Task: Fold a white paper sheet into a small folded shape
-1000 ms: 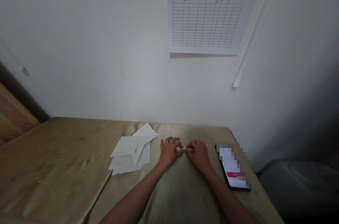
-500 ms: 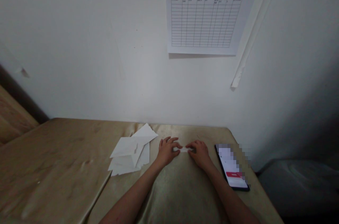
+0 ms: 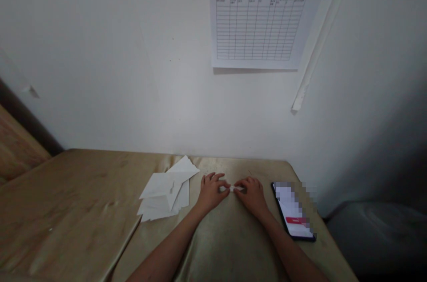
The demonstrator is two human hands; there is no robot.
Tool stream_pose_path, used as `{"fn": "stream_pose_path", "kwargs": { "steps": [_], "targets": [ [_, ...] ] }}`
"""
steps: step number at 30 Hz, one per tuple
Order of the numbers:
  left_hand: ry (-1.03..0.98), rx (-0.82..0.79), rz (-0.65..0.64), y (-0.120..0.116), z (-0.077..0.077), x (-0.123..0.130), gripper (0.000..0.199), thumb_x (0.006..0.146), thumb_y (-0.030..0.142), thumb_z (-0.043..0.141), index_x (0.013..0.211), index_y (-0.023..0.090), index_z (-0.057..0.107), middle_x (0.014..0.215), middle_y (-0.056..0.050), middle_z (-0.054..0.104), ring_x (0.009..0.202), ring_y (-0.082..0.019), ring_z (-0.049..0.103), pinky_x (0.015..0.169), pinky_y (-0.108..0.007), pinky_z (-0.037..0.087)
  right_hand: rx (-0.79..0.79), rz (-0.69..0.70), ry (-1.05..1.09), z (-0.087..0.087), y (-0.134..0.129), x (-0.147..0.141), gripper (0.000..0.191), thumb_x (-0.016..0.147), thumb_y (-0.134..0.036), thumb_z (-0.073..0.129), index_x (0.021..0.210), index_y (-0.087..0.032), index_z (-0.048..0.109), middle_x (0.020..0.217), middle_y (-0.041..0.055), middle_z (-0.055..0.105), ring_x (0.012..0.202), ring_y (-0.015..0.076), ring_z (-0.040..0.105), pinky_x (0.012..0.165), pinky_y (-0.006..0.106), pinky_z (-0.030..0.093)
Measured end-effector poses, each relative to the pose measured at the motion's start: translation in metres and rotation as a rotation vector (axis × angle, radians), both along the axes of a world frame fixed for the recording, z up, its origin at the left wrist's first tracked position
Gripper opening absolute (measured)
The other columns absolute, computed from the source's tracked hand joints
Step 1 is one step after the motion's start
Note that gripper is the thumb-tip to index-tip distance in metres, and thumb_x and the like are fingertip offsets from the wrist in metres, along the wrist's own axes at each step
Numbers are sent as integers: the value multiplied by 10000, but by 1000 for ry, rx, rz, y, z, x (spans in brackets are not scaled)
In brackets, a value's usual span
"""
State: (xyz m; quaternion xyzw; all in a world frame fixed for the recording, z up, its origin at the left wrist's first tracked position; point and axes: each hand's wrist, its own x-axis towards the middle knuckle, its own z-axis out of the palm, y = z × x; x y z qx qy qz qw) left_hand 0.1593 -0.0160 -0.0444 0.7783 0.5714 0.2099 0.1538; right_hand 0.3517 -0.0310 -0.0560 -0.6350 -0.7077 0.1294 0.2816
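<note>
Closer together than half a second ago, left hand and right hand pinch opposite ends of a small white strip over the gold cover; even pressure should keep it straight.

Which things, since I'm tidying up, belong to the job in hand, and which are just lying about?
In the job:
- white strip, pinched by left hand and right hand
- papers, probably: also white, beside the left hand

Apparently not in use:
- phone, untouched
- chart, on the wall
</note>
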Motion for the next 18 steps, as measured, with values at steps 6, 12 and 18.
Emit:
{"fn": "stream_pose_path", "kwargs": {
  "steps": [6,12,18],
  "targets": [
    [-3,9,9,3,-1,3,162,815,442,741,956,363,751,1387,32,598,1365,-299,408,1170,-623,135,18,-18,-23,2,-4,-4,192,854,-434,666,966,-294,736,1016,33,668,1066,239,542,1030,385,313],
    [27,-25,5,2,5,5,183,809,436,744,974,358,742,1409,17,574,1385,-319,375,1156,-668,119,-2,-27,-35,1,-2,-5,191,833,-409,681,977,-296,736,1020,35,666,1078,244,541,1022,391,316],
    [39,-61,13,6,5,2,218,772,378,773,986,403,738,1423,51,565,1410,-342,345,1129,-731,77,-18,-19,-7,2,0,-4,168,823,-317,669,971,-305,745,1007,32,668,1078,236,543,1038,389,309]
  ]
}}
